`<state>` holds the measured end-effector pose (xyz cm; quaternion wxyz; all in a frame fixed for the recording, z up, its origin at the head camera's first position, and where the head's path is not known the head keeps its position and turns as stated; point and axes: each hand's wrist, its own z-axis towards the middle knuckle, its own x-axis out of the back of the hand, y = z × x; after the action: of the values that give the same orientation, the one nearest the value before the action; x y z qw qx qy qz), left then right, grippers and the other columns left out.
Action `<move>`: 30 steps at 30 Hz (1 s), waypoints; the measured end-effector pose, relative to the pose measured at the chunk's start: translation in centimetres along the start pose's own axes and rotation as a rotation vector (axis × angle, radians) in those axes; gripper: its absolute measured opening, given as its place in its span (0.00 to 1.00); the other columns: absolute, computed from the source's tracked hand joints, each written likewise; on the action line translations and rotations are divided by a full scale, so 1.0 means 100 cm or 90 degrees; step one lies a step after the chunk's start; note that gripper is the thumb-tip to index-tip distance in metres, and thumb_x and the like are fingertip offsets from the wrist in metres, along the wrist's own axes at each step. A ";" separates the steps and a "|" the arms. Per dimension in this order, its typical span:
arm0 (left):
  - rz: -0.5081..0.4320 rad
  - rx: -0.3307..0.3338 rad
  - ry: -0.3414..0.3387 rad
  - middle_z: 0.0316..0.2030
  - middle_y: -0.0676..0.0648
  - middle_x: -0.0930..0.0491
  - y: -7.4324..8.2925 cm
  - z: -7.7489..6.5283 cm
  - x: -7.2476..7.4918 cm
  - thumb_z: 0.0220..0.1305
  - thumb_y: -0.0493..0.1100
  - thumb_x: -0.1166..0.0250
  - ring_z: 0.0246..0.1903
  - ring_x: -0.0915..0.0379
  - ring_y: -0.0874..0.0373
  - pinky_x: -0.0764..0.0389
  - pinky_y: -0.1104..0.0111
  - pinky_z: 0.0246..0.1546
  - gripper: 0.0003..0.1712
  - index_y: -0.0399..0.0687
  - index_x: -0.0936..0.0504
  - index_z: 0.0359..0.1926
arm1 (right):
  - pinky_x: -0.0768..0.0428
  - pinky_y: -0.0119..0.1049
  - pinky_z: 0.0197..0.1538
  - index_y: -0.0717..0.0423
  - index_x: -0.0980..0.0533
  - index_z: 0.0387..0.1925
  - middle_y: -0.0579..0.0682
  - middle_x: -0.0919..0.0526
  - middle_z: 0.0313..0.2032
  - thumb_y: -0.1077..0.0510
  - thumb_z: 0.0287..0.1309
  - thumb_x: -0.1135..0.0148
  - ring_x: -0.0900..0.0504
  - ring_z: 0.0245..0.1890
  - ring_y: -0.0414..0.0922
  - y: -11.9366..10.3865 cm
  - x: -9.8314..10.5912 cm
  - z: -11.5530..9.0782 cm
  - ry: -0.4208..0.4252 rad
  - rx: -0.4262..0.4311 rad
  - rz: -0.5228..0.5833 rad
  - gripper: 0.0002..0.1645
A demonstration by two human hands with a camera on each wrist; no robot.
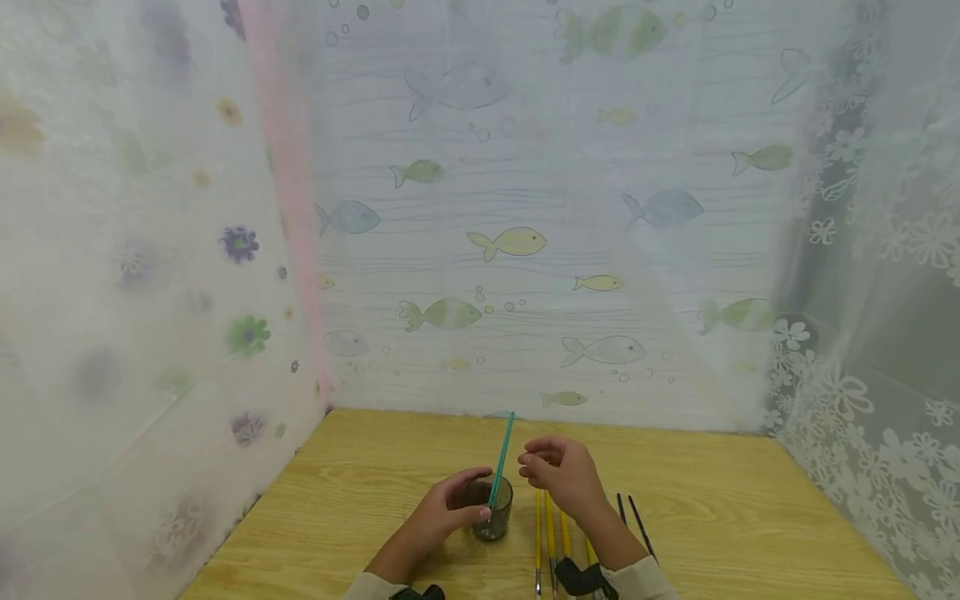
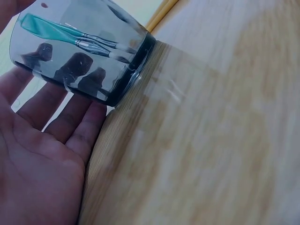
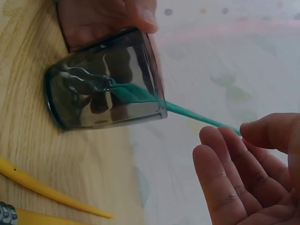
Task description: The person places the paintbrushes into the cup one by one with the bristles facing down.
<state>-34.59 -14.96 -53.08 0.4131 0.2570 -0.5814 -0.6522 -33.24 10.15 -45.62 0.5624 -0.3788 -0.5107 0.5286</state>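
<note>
In the head view my left hand (image 1: 438, 517) grips a dark, see-through glass (image 1: 497, 527) that stands upright on the table. The left wrist view shows its fingers curled around the glass's side. Two green-handled paintbrushes (image 2: 54, 30) lean inside the glass, bristles down, their handles (image 1: 506, 446) rising past the rim. To the right of those handles, my right hand (image 1: 566, 483) hovers with loosely bent fingers and a small gap to the green handles. In the right wrist view its thumb overlaps the handle's end, while the fingers hold nothing.
Several yellow-handled brushes (image 1: 551, 529) lie on the wood-grain table (image 1: 405, 442) below and beside my right forearm. Farther right lie two dark-handled brushes (image 1: 639, 521). Patterned sheets hang at the back, with a fish print (image 1: 517, 242), and along both sides.
</note>
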 end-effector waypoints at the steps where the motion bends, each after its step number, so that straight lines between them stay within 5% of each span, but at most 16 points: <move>1: -0.001 -0.002 0.003 0.68 0.37 0.25 0.000 0.000 0.000 0.74 0.40 0.36 0.65 0.25 0.51 0.20 0.69 0.58 0.35 0.42 0.37 0.78 | 0.11 0.48 0.45 0.63 0.19 0.51 0.56 0.10 0.43 0.59 0.70 0.35 0.10 0.42 0.54 0.000 0.000 0.000 0.001 -0.001 -0.001 0.13; 14: -0.002 -0.023 0.038 0.65 0.34 0.23 -0.005 0.000 0.000 0.70 0.39 0.31 0.61 0.21 0.49 0.19 0.68 0.57 0.37 0.39 0.34 0.75 | 0.11 0.49 0.45 0.64 0.19 0.51 0.56 0.11 0.43 0.59 0.70 0.36 0.10 0.41 0.52 -0.004 0.013 -0.002 -0.051 -0.014 -0.034 0.13; 30: 0.014 0.013 0.055 0.63 0.37 0.22 -0.005 -0.002 -0.001 0.70 0.43 0.31 0.59 0.22 0.49 0.18 0.67 0.53 0.36 0.51 0.32 0.75 | 0.11 0.46 0.43 0.63 0.19 0.51 0.55 0.11 0.44 0.57 0.71 0.37 0.10 0.43 0.56 0.009 0.075 -0.018 -0.047 -0.004 -0.115 0.15</move>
<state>-34.47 -14.99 -53.61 0.4422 0.2830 -0.5720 -0.6302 -32.23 17.82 -45.50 0.5873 -0.3135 -0.5647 0.4878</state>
